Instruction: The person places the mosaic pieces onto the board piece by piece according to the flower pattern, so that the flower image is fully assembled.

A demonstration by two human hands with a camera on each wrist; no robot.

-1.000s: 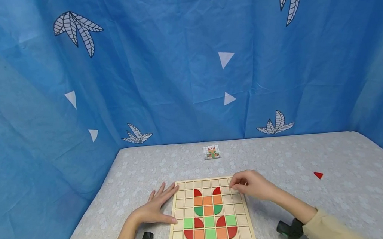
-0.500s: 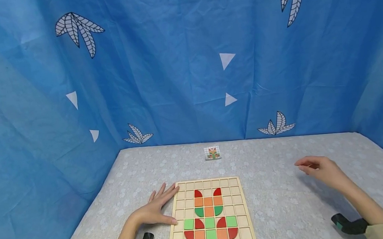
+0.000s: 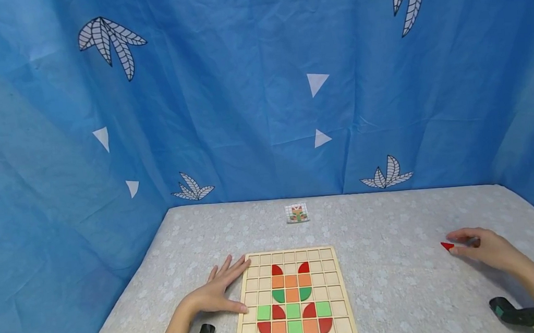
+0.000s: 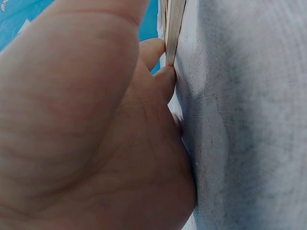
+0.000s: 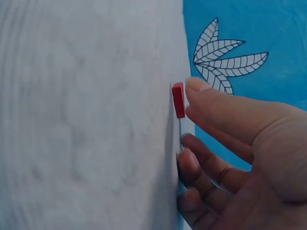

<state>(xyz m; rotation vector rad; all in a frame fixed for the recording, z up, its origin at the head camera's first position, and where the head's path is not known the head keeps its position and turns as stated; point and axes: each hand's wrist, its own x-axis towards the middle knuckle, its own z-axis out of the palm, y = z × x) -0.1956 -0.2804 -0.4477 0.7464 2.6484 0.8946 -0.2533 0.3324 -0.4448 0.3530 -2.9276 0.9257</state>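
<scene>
In the head view, a flat red triangle piece (image 3: pixel 446 246) lies on the tablecloth at the right. My right hand (image 3: pixel 485 247) is right at it, thumb and index finger spread around its near side. The right wrist view shows the red piece (image 5: pixel 178 100) edge-on, close to the tips of thumb and index finger. My left hand (image 3: pixel 216 294) lies spread beside the wooden grid board (image 3: pixel 333 281), fingertips and thumb touching its left edge. On the board, red, orange and green pieces form a symmetrical figure. In the left wrist view, fingers (image 4: pixel 152 51) meet the board's side.
A small pattern card (image 3: pixel 296 213) with a similar coloured figure lies behind the board. Patterned grey cloth (image 3: pixel 375 231) covers the table, and a blue curtain (image 3: pixel 253 110) hangs along its back and sides. Black wrist devices (image 3: pixel 516 313) sit at both wrists.
My right hand has moved from the board's upper right corner across the cloth to the red triangle piece, fingers parting around it. The left hand has stayed in place.
</scene>
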